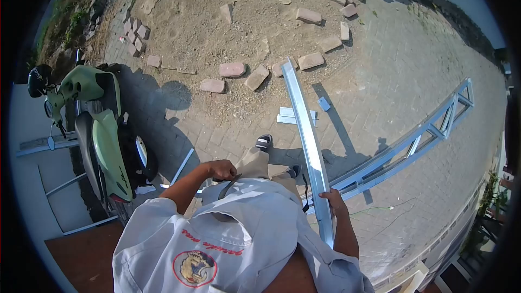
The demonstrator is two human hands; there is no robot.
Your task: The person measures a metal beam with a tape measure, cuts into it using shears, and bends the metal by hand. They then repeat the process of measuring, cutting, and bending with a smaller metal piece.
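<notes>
While your right hand (335,202) grips a long silvery metal channel (305,135), its fingers wrapped over one edge near the lower end, the piece slants up and away in front of you, slightly leftward. Its far end appears against the bricks (233,69) at the edge of the sand (260,21), and its shadow falls on the paving (391,65) to the right, apart from the metal. Your left hand (222,170) is at your waist with its fingers curled, just beside a thin dark strap (229,186) (whether it holds the strap, you cannot tell from this view). To your right, a long metal truss (414,145) with crossing braces lies on the paving, stretching away from you. Ahead, near the channel, are short metal pieces (287,115) and a small blue block (324,103). A pale green scooter (108,154) stands at your left. Your light grey shirt (233,233), with red lettering and a round emblem, fills the lower foreground, and one dark shoe (264,142) shows beyond it.
</notes>
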